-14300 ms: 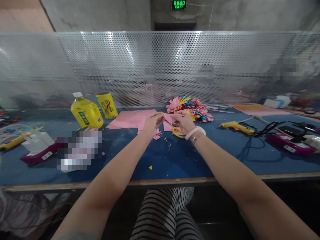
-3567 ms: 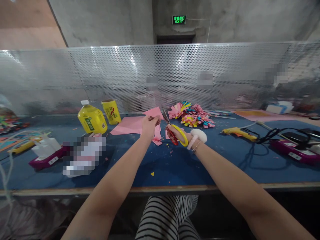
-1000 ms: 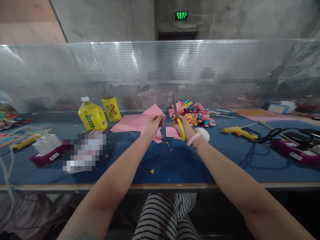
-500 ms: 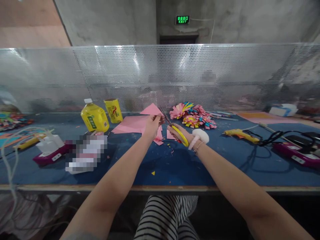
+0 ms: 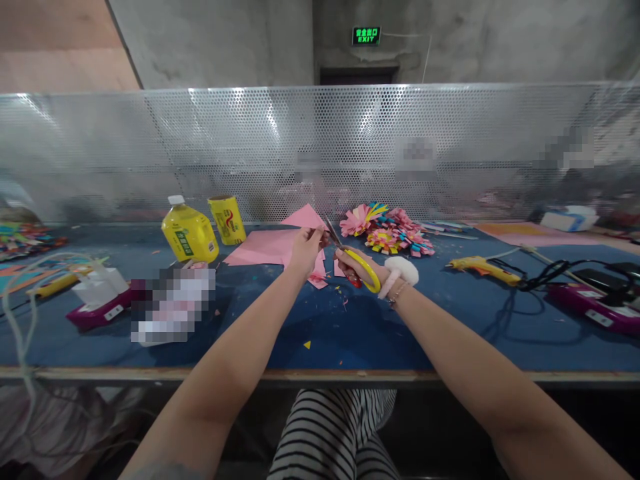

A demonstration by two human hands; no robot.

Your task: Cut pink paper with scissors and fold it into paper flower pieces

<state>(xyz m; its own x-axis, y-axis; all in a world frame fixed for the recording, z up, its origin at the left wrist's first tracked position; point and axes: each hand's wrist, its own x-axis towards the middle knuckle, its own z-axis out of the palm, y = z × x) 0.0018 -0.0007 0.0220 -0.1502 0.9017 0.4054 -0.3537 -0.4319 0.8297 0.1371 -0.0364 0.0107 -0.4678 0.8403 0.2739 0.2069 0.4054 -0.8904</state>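
Note:
Between its fingertips my left hand [image 5: 306,250] pinches a folded piece of pink paper [image 5: 304,217], which stands up above the table. My right hand [image 5: 357,263] grips scissors [image 5: 369,272] with yellow and red handles, their blades pointing up and away beside the left fingertips. Whether the blades touch the paper I cannot tell. Pink paper sheets [image 5: 257,247] lie flat just left of and beneath my hands. Small pink and yellow scraps are scattered in front of them. Right behind my right hand sits a heap of fringed paper flowers [image 5: 387,230].
A yellow liquid bottle [image 5: 189,230] and a yellow canister [image 5: 227,220] stand at the left. Power strips lie on both sides, the purple one [image 5: 595,307] at right beside a yellow glue gun [image 5: 483,270] and black cords. A perforated metal screen [image 5: 240,153] runs along the back.
The scissors have opened a little, their handles and blades now spread wider. My left hand keeps its pinch on the pink paper, almost in the same spot.

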